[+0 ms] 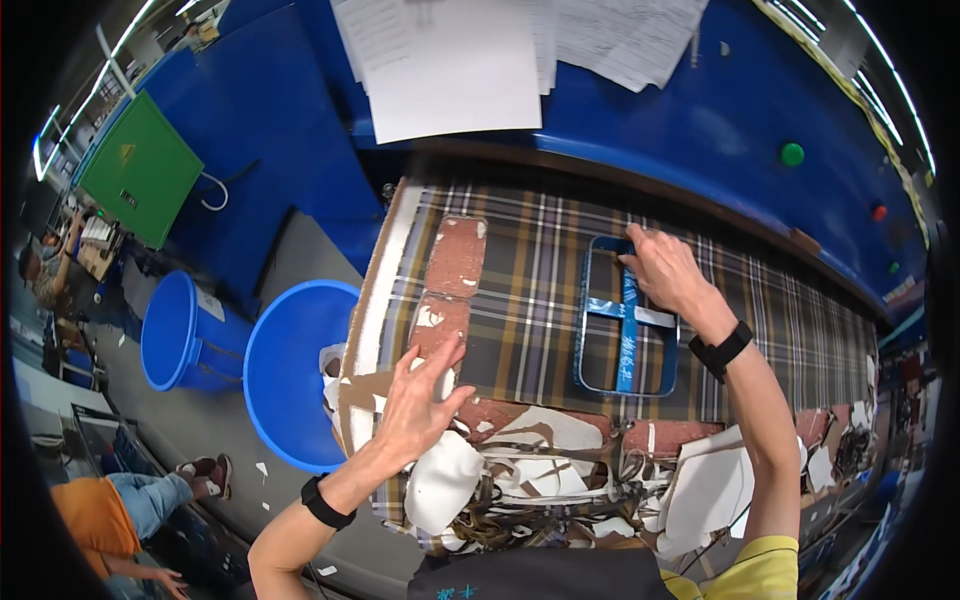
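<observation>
That blue frame (628, 345), lying on the plaid cloth (530, 300) with its far edge pinched in the right hand (668, 272), might skew if the left hand (416, 408), fingers spread beside the reddish patches (456, 262), rucks the cloth.

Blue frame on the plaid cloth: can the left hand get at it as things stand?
Likely yes: only plaid cloth appears to lie between the left hand and the left side of the blue frame; the right hand is at its far end, leaving that side free.
</observation>
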Demonstrator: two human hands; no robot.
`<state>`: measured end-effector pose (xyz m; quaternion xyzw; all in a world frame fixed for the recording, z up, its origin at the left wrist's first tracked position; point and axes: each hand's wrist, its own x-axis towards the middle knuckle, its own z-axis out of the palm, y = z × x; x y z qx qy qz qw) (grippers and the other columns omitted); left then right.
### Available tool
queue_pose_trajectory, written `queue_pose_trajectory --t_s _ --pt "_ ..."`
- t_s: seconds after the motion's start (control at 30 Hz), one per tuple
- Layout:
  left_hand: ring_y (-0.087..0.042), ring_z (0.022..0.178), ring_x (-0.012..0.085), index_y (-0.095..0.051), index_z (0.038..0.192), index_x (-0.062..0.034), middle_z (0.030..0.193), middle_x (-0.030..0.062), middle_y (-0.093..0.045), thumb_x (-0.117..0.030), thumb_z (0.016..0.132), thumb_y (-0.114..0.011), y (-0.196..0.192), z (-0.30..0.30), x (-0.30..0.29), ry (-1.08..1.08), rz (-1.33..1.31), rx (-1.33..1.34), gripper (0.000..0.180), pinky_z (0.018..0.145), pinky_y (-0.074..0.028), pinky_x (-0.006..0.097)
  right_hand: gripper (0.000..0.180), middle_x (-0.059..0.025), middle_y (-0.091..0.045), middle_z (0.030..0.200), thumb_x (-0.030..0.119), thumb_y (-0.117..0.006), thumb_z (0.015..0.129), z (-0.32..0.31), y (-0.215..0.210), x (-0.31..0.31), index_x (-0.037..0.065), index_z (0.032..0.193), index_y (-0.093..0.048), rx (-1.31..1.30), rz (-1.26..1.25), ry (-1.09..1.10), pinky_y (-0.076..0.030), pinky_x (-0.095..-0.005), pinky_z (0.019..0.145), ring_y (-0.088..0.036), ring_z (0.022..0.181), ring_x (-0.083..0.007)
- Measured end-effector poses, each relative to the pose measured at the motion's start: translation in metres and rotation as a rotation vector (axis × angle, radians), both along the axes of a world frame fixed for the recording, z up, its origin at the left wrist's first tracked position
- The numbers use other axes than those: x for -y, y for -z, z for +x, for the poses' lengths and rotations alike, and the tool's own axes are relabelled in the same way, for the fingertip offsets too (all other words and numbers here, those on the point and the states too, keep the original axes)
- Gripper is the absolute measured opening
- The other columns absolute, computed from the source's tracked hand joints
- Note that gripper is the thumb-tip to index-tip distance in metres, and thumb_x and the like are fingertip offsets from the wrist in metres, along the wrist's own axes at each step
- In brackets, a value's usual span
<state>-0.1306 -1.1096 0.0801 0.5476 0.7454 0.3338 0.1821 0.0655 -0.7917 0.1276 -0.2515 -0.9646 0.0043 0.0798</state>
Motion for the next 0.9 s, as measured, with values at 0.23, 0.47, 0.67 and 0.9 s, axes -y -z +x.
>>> queue_pose_trajectory --t_s 0.23,0.47,0.67,0.9 --pt "-0.054 0.128 0.0275 -0.031 0.151 -0.0019 0.131 0.0129 -0.063 -0.012 0.083 -0.075 0.005 0.002 0.001 -0.017 0.026 0.035 0.081 0.116 -0.026 0.047 0.020 -0.0263 -0.064 0.073 0.016 -0.065 0.090 -0.026 -0.001 -0.030 -0.003 0.088 -0.067 0.205 -0.037 -0.030 -0.053 -0.0486 0.063 -0.066 0.075 -0.0436" --pt "-0.052 0.131 0.0275 -0.030 0.151 -0.0019 0.135 0.0117 -0.061 -0.012 0.082 -0.076 0.006 0.000 -0.004 -0.030 0.017 0.078 0.084 0.116 -0.026 0.047 0.018 -0.0238 -0.060 0.072 0.011 -0.061 0.091 -0.004 -0.017 -0.041 -0.004 0.079 -0.062 0.031 -0.087 -0.167 -0.049 -0.0482 0.062 -0.061 0.070 -0.0427" --pt "-0.052 0.131 0.0294 -0.027 0.152 -0.0018 0.135 0.0111 -0.060 -0.013 0.080 -0.079 0.007 0.002 -0.002 -0.051 0.052 0.090 0.090 0.115 -0.028 0.045 0.015 -0.0178 -0.052 0.071 0.003 -0.058 0.090 0.054 -0.089 0.007 -0.002 0.077 -0.051 -0.195 0.186 -0.114 -0.043 -0.0457 0.059 -0.056 0.066 -0.0373" --pt "-0.047 0.133 0.0340 -0.021 0.154 -0.0027 0.135 0.0100 -0.061 -0.012 0.078 -0.080 0.008 0.004 -0.005 -0.038 0.031 0.050 0.097 0.113 -0.032 0.045 0.024 -0.0199 -0.050 0.056 0.007 -0.052 0.097 0.091 -0.063 0.084 -0.001 0.074 -0.052 -0.272 0.059 0.234 -0.040 -0.0467 0.051 -0.054 0.050 -0.0377"
